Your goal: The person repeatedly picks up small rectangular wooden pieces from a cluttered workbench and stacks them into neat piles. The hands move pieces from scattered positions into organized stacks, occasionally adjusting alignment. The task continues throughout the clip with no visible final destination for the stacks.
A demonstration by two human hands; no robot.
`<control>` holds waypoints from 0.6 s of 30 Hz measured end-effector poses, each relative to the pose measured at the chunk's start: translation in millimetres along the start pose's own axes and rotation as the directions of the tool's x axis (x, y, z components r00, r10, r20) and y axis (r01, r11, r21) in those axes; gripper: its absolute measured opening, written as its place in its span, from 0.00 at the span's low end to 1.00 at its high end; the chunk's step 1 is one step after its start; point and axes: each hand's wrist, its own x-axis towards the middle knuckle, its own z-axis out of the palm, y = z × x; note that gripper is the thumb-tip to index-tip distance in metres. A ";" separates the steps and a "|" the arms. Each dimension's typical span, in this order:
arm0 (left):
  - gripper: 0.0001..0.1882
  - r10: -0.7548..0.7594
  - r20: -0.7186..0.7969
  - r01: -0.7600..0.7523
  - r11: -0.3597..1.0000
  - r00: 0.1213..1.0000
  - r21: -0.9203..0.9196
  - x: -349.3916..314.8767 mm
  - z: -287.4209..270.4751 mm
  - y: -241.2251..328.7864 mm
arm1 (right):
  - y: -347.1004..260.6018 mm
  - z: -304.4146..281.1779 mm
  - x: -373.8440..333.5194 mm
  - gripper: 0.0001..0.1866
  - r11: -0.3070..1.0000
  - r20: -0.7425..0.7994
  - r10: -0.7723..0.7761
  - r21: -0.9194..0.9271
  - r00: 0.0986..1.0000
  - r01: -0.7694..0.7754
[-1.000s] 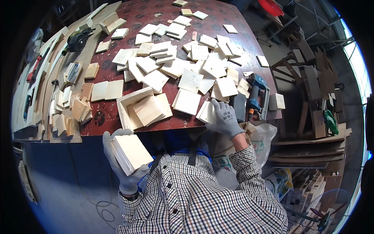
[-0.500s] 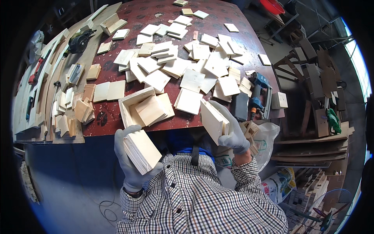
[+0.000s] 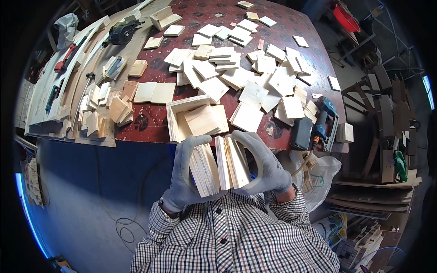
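Observation:
My gloved left hand is closed around a stack of square wooden boards, its edges facing up. Close beside it, my gloved right hand grips a second, looser stack of boards, with gaps between some pieces. A narrow gap parts the two stacks, just in front of the table's near edge. Right beyond them sits an open wooden box with loose boards in and against it. Many pale square boards lie heaped over the red table.
A blue nail gun lies at the table's right edge, near a small block stack. On the left bench are a dark power tool, a hammer and wood offcuts. A clear plastic bag hangs below the right edge.
Both hands have come together in front of me, bringing their board stacks side by side. The right hand's boards turned edge-up. The whole view has shifted, with the table appearing farther right.

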 end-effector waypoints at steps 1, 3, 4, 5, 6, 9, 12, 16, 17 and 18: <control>0.69 -0.046 -0.010 0.046 0.997 0.999 -0.060 -7.1 4.0 -4.9 | 0.0 -4.9 -3.6 0.65 0.996 -0.035 0.046 -0.069 0.998 -0.048; 0.69 -0.023 -0.038 0.021 0.998 0.999 -0.053 -3.9 4.2 -4.7 | 8.4 -17.3 -10.4 0.62 0.970 -0.161 0.121 -0.193 0.980 -0.151; 0.69 -0.020 -0.054 0.018 0.999 0.998 -0.041 -5.8 5.5 -3.7 | 16.5 -25.3 -14.9 0.60 0.911 -0.229 0.189 -0.321 0.955 -0.257; 0.70 -0.034 -0.060 0.033 0.999 0.998 -0.019 -9.7 5.3 -3.6 | 30.8 -31.4 -23.1 0.58 0.837 -0.284 0.212 -0.440 0.935 -0.324; 0.73 -0.071 -0.043 0.070 0.997 0.997 -0.012 -11.8 3.3 -3.5 | 46.6 -36.2 -32.3 0.57 0.742 -0.340 0.229 -0.546 0.912 -0.390; 0.74 -0.071 -0.089 0.070 0.997 0.993 -0.011 -12.8 8.4 -9.5 | 83.4 -48.3 -63.7 0.53 0.438 -0.369 0.314 -0.761 0.875 -0.478; 0.75 -0.091 -0.093 0.093 0.996 0.991 0.016 -7.8 11.3 -12.7 | 107.6 -52.0 -78.8 0.53 0.323 -0.337 0.434 -0.808 0.836 -0.493; 0.75 -0.093 -0.097 0.085 0.993 0.991 -0.086 -2.2 10.8 -10.2 | 121.0 -47.8 -82.7 0.53 0.322 -0.330 0.427 -0.815 0.842 -0.482; 0.75 -0.089 -0.100 0.080 0.993 0.991 -0.091 -0.3 9.2 -7.6 | 122.7 -46.6 -82.0 0.53 0.315 -0.331 0.414 -0.822 0.848 -0.475; 0.75 -0.084 -0.102 0.074 0.993 0.991 -0.096 0.9 8.6 -5.8 | 124.2 -46.7 -82.2 0.53 0.321 -0.331 0.413 -0.819 0.849 -0.475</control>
